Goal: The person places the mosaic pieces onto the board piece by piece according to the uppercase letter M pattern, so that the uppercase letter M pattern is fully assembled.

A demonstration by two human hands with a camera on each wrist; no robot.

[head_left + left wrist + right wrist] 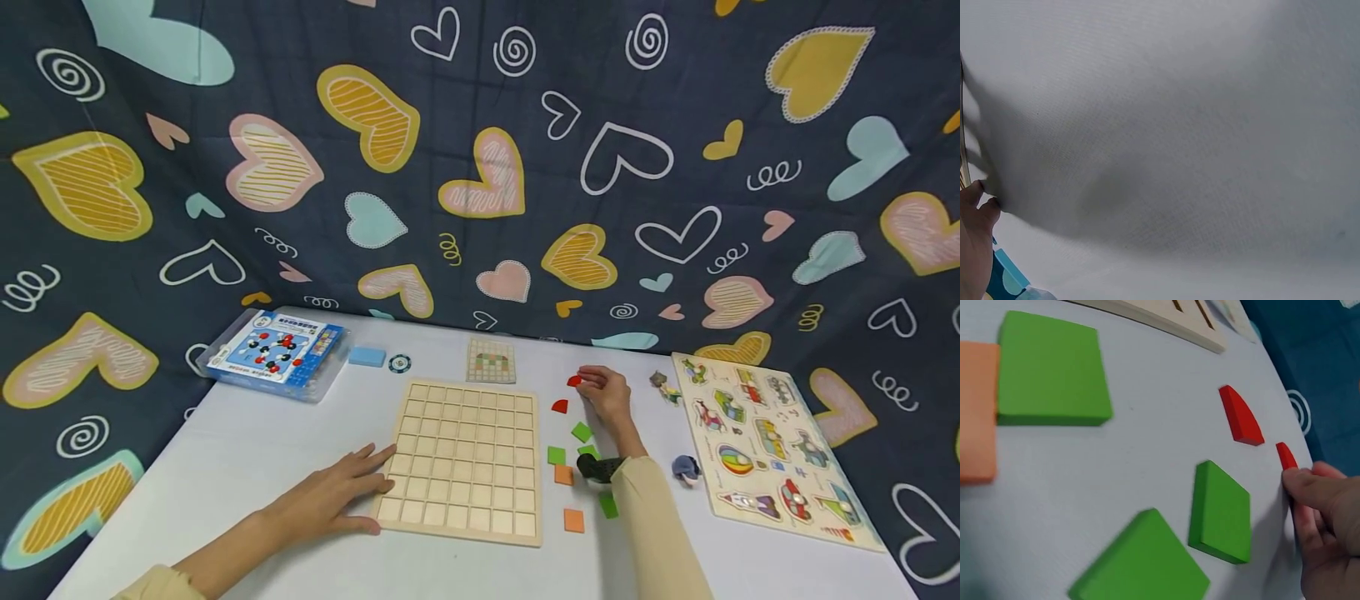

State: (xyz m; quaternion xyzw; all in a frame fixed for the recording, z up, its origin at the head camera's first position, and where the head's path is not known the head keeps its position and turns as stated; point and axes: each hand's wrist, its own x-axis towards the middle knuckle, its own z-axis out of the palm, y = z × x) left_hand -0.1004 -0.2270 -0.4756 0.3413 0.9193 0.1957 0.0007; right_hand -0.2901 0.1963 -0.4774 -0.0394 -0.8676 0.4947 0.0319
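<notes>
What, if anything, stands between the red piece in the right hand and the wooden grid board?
Nothing visible blocks a straight line from the red piece in the right hand to the far right corner of the wooden grid board. Toward the board's nearer right side, the second red piece lies along the way.

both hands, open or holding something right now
Left hand: open, touching the wooden grid board.
Right hand: closed, pinching a red quarter-circle block.
</notes>
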